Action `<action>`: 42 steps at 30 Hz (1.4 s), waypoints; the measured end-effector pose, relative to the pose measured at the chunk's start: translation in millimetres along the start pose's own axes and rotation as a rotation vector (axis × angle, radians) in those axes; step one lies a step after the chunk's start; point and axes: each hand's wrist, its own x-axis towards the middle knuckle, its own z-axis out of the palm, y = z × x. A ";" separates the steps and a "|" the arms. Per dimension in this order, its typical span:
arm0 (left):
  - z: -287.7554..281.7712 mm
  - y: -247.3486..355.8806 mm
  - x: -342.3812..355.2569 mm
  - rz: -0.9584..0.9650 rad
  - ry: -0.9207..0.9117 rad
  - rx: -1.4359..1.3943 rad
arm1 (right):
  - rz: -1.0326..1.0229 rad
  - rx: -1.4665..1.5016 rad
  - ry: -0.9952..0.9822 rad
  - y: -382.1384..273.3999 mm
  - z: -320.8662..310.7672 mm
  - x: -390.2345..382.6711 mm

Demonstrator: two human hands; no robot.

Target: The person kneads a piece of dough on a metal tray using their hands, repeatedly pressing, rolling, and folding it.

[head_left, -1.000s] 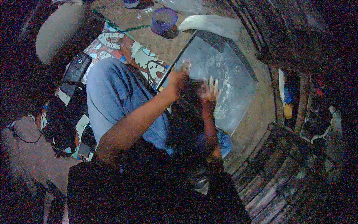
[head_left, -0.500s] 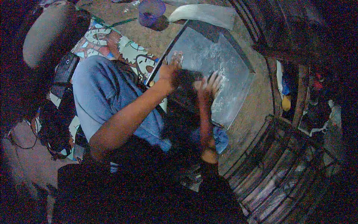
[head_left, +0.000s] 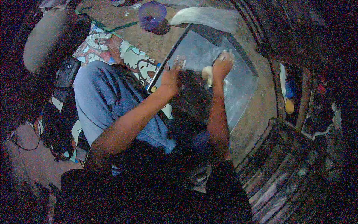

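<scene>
A dark grey board (head_left: 238,87), smeared with white powder, lies in front of me with a raised rim on its left side. My left hand (head_left: 174,74) rests on its left part, fingers stretched out, powder on the fingertips. Farther right, my right hand (head_left: 223,64) is over the board with its fingers curled together; whatever they hold is hidden. A small pale lump (head_left: 207,75) that looks like dough is just left of my right wrist. Shadow covers the near part of the board.
Beyond the board are a purple see-through container (head_left: 153,15) and a whitish sheet (head_left: 205,16). My blue-trousered leg (head_left: 99,97) and a patterned mat (head_left: 140,65) lie to the left. Dark slatted furniture (head_left: 274,168) curves at the lower right.
My right hand has moved away and to the right, from spread and blurred to curled fingers. The pale lump now shows beside it. My left hand has barely shifted.
</scene>
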 end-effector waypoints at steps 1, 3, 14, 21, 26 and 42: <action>-4.8 -2.4 -3.3 0.009 0.040 -0.026 | -0.052 0.069 -0.030 -1.3 -7.0 -14.3; -13.2 -3.6 -8.1 0.097 -0.046 0.034 | -0.154 -0.118 -0.192 -6.1 -28.6 -64.8; -41.3 4.1 -2.8 0.006 -0.191 0.105 | -0.275 -0.375 -0.783 -13.4 -166.6 -210.7; -58.4 9.7 -9.6 -0.014 -0.227 0.079 | -0.061 -0.309 -0.283 -25.7 -73.1 -134.9; -54.8 7.9 -7.8 0.013 -0.164 0.153 | 0.146 -0.294 -0.137 -23.4 -25.1 -48.2; -44.6 3.2 -6.9 0.074 -0.027 0.122 | -0.010 -0.403 0.002 -12.2 -23.6 -19.9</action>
